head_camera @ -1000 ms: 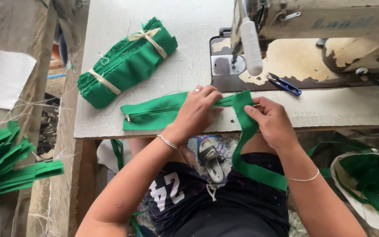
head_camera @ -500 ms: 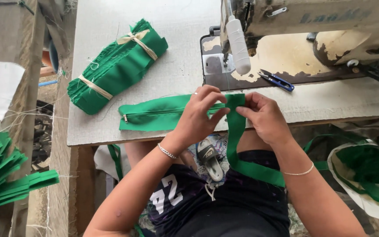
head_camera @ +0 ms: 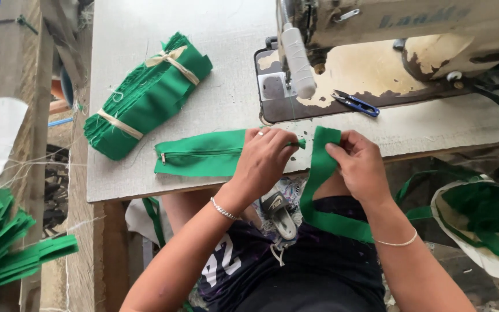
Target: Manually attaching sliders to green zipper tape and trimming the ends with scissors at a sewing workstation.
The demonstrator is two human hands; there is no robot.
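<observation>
Worktable (head_camera: 145,167), pale and scuffed, fills most of the view, with a worn cream sewing machine (head_camera: 411,34) set into its far right part. On the table's left lies a tied bundle of green fabric pieces (head_camera: 145,95), bound by two pale strips. Nearer the front edge lies a flat green zippered piece (head_camera: 200,153), its zipper running lengthwise. The left hand (head_camera: 264,159) rests on the right end of that piece, fingers curled down and pinching the cloth at its tip. Just beside it, the right hand (head_camera: 359,164) grips a long green strap (head_camera: 319,173) between thumb and bent fingers; the strap hangs from the table edge and loops across the person's lap. Loose green strips (head_camera: 7,248) lie piled at the lower left, off the table. Small blue-handled snips (head_camera: 356,104) sit on the machine bed, well apart from both hands.
</observation>
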